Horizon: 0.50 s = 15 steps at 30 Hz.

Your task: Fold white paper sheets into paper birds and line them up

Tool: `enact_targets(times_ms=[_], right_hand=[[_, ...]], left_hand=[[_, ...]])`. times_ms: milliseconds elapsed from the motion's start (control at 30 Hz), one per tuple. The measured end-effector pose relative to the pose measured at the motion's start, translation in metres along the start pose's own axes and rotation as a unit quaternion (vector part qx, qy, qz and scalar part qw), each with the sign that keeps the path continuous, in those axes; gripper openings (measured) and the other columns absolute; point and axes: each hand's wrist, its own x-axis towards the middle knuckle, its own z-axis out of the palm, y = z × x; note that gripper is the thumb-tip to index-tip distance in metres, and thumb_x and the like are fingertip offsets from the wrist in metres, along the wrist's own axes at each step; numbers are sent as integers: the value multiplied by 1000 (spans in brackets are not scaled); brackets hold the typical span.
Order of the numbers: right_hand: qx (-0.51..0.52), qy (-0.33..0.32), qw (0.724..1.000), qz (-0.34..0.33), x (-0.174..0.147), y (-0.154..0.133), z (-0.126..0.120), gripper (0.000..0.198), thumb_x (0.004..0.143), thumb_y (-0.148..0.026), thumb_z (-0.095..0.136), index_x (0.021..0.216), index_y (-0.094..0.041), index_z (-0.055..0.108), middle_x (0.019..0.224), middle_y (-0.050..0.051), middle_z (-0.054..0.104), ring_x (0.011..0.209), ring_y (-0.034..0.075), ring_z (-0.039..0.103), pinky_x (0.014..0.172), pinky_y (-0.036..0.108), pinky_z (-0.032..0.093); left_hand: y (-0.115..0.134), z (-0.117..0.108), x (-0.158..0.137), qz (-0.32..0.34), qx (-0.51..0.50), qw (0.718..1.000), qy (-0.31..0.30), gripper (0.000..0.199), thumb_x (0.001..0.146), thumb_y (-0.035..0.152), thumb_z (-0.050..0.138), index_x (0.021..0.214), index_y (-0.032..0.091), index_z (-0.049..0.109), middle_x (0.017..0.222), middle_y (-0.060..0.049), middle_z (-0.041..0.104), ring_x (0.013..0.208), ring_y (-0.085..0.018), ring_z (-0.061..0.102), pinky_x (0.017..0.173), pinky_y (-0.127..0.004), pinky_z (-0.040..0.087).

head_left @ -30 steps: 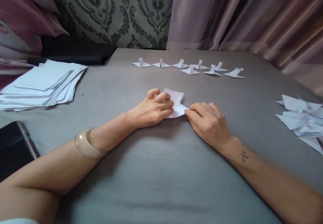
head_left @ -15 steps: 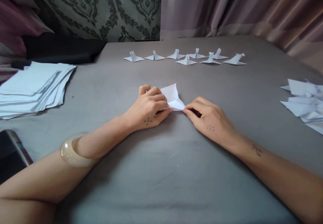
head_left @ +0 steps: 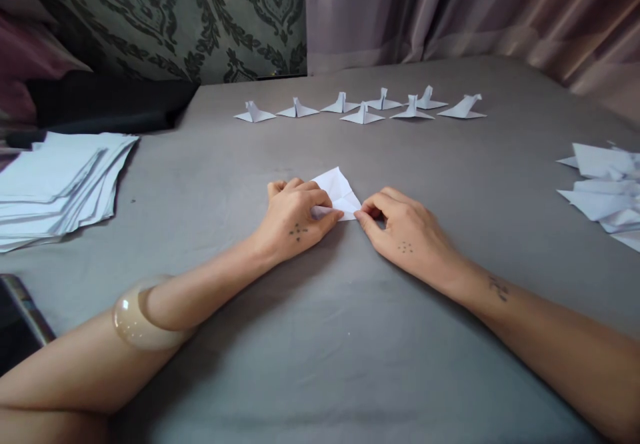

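Observation:
A small white folded sheet of paper [head_left: 336,186] lies on the grey cloth between my hands, crease lines showing across it. My left hand [head_left: 300,217] covers its left part, with thumb and fingers closed on the near edge. At the right corner, my right hand [head_left: 400,224] pinches the paper between thumb and forefinger. A pale bangle [head_left: 137,317] sits on my left forearm. The paper's left side is hidden under my left fingers.
Several folded paper birds [head_left: 363,113] stand in rows at the back. A stack of white paper [head_left: 60,184] lies at left, beside a black cloth [head_left: 105,101] and a dark phone-like object [head_left: 20,324]. More folded paper pieces [head_left: 605,191] are piled at the right edge.
The far part of the paper now looks flatter and more pointed. My right hand has shifted slightly left, nearer my left thumb. The whole view has turned a little.

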Motion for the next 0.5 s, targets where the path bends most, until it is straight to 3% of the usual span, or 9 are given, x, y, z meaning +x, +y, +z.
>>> enact_targets(times_ms=[233,500], right_hand=[[-17,-11,1000,-13,0,1,-1,11,90,-29,53,83,-22,58,87,2,62,72,16,58,59,29,37],[38,-65,997,2,4,17,-15,8,88,-28,54,83,-22,58,84,1,63,69,15,56,60,28,40]], left_hand=[[-3,2,2,-8,0,1000,-13,20,83,34,62,71,19,66,80,-2,68,83,-22,54,86,-47,31],[-5,2,5,-17,-10,1000,-25,21,81,37,62,73,19,68,79,-3,67,84,-23,56,87,-48,33]])
